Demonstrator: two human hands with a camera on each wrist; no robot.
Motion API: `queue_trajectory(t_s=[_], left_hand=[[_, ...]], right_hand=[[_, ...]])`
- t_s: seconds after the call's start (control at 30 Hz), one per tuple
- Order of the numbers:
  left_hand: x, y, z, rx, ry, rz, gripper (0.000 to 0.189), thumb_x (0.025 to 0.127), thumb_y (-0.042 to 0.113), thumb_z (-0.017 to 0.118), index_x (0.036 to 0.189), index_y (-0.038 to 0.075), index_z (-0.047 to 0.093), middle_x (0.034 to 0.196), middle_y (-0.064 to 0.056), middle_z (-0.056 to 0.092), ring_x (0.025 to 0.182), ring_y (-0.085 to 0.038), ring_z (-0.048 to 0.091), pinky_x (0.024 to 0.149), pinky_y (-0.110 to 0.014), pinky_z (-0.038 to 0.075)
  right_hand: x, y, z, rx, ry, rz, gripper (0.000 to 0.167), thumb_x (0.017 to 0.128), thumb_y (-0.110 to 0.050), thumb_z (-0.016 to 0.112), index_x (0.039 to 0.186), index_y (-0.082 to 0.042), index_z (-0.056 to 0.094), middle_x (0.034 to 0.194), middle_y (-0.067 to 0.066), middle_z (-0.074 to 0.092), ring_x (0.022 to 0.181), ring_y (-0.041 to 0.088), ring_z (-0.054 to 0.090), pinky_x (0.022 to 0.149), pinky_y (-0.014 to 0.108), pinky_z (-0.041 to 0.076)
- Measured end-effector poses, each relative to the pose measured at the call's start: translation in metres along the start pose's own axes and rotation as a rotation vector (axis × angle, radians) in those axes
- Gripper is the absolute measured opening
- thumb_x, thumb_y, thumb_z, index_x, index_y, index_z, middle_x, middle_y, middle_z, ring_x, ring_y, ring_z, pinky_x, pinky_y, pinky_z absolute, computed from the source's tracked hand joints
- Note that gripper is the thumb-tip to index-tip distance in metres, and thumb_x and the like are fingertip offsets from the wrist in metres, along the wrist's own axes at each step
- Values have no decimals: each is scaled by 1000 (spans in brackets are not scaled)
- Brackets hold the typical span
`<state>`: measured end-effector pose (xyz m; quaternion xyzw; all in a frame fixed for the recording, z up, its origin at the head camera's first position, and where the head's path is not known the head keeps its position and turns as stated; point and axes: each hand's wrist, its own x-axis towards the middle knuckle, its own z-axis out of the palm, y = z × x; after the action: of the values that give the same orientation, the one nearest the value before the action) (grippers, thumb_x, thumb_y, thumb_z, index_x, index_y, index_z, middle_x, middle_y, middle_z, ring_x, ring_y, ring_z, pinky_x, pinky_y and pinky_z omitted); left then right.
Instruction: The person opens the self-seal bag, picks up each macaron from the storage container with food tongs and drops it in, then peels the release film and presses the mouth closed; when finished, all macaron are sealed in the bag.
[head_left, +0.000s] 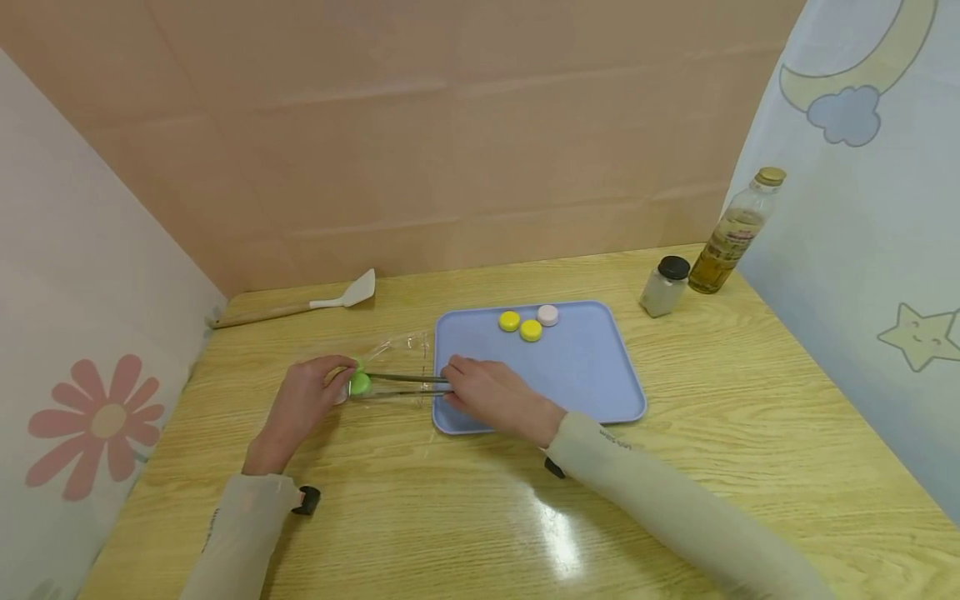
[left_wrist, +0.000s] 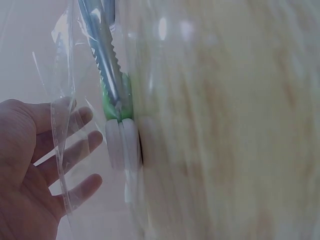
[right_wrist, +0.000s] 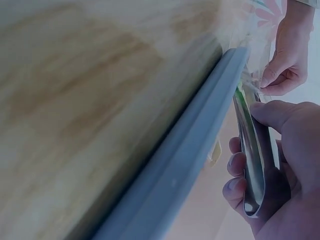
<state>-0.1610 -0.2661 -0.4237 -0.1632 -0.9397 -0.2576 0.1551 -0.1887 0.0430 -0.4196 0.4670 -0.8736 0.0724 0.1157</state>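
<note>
My right hand holds metal tongs near their bent end, above the left side of the blue tray. The serrated tips of the tongs reach left to a green macaron in a clear plastic bag. Pale macarons lie against the green one in the left wrist view. Thumb and forefinger of my left hand pinch the bag's film beside them, the other fingers spread. Two yellow macarons and a pale pink one sit at the tray's far side.
A white-headed spatula with a wooden handle lies at the back left of the table. At the back right stand a black-lidded jar and a glass oil bottle. Fabric-covered walls border the table.
</note>
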Motion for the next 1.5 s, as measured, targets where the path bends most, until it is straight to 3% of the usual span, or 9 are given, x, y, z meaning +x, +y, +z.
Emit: queue_trajectory(t_s=[0.13,0.67,0.97,1.37,1.5], left_hand=[[0,0,0,3,-1,-1,12,95,3,70,105,0,76,100,-15,75,44,-1,24,55,-28,40],[-1,-1,0,-4,7,-2,12,95,2,71,105,0,76,99,-14,75,44,1,21,50,-27,37],[0,-2,-1,-6,4,-12,12,95,3,70,105,1,76,102,-14,75,48,-5,29,61,-32,44],[0,-1,-2,-20,-5,-27,12,96,4,69,105,-1,76,99,-13,75,48,-6,28,55,-29,41],[0,0,-1,-4,-10,-40,13,97,6,69,106,0,76,102,-14,75,58,-12,46,63,-36,48]], right_hand=[[-2,1,0,23,-11,15,21,100,-25,67,110,-6,66,92,1,57,72,12,53,60,27,49],[-18,9,-10,61,-29,69,23,100,-26,67,111,-6,65,91,0,55,71,11,50,61,26,49],[-38,19,-18,63,37,89,22,99,-24,68,111,-6,65,91,0,54,71,11,50,60,27,49],[-68,30,-30,65,54,148,26,97,-22,72,114,-4,65,97,2,59,73,11,53,63,28,50],[-81,34,-32,62,66,157,26,97,-22,72,115,-4,65,97,2,58,73,11,52,62,27,50]])
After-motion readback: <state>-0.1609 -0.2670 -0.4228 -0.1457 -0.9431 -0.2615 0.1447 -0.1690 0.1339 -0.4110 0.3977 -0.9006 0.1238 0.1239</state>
